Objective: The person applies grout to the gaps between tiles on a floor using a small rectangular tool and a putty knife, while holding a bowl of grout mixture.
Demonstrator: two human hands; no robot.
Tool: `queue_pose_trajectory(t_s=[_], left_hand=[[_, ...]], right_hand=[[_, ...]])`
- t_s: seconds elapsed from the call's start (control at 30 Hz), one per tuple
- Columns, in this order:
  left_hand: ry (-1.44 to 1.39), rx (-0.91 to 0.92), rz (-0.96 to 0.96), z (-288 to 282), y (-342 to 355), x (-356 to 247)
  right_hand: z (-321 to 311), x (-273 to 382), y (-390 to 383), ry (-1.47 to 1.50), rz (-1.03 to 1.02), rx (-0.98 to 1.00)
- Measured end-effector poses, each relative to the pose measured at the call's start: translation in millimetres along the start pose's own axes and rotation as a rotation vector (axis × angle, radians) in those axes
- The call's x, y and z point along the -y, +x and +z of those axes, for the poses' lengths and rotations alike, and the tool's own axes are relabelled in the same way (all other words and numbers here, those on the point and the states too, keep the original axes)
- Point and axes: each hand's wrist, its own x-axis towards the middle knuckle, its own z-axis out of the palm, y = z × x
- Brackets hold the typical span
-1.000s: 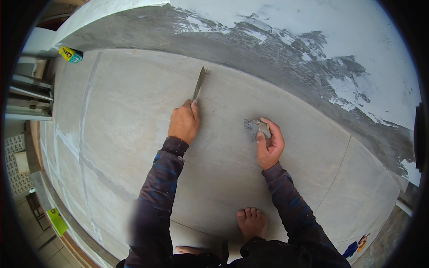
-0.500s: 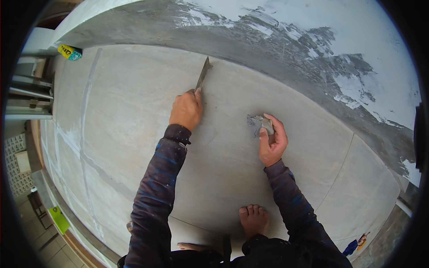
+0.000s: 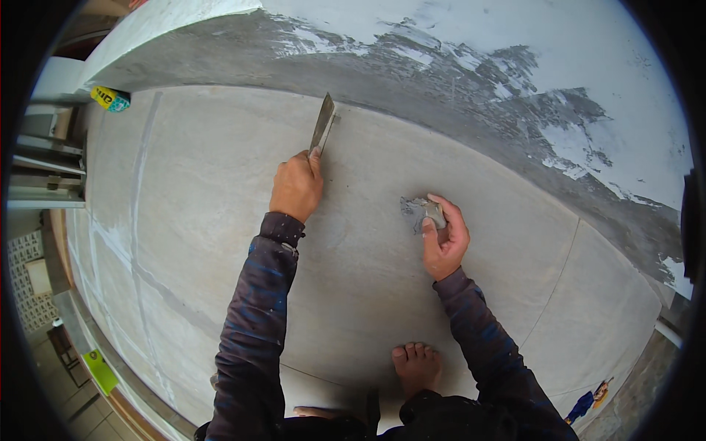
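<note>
My left hand (image 3: pixel 296 184) grips a long flat metal blade (image 3: pixel 321 121), pointed up toward a small dark patch on the pale tiled floor (image 3: pixel 209 154) near the base of the wall. Over the floor to its right, my right hand (image 3: pixel 447 239) holds a small scraper (image 3: pixel 432 214) between thumb and fingers, with lumpy grey paste (image 3: pixel 412 215) on it.
A grey wall with patchy white coating (image 3: pixel 515 95) runs along the top. A yellow-and-teal pack (image 3: pixel 110 98) sits at upper left, a green object (image 3: pixel 101 371) at lower left, blue-handled tools (image 3: pixel 581 404) at lower right. My bare foot (image 3: pixel 417 367) is below.
The blade moved up toward the wall, then slightly left, and now shows more of its flat face. Both hands shifted a little; each still holds its item.
</note>
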Motion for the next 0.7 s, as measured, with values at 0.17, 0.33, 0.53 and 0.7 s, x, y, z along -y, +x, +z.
queue_pose_trajectory(t_s=[0.17, 0.33, 0.53, 0.7], left_hand=[[-0.033, -0.024, 0.012, 15.3, 11.4, 1.7], [-0.041, 0.036, -0.005, 8.5, 14.6, -3.6], [-0.003, 0.168, -0.141, -21.9, 12.5, -10.3], [0.022, 0.336, -0.327, -53.2, -9.5, -21.7]], right_hand=[[-2.9, -7.2, 3.9, -0.001, -0.008, 0.007], [-1.1, -6.1, -0.8, 0.017, 0.012, 0.005], [2.0, 2.1, -6.5, 0.028, 0.018, 0.007], [2.8, 19.0, -18.8, 0.081, 0.077, -0.026]])
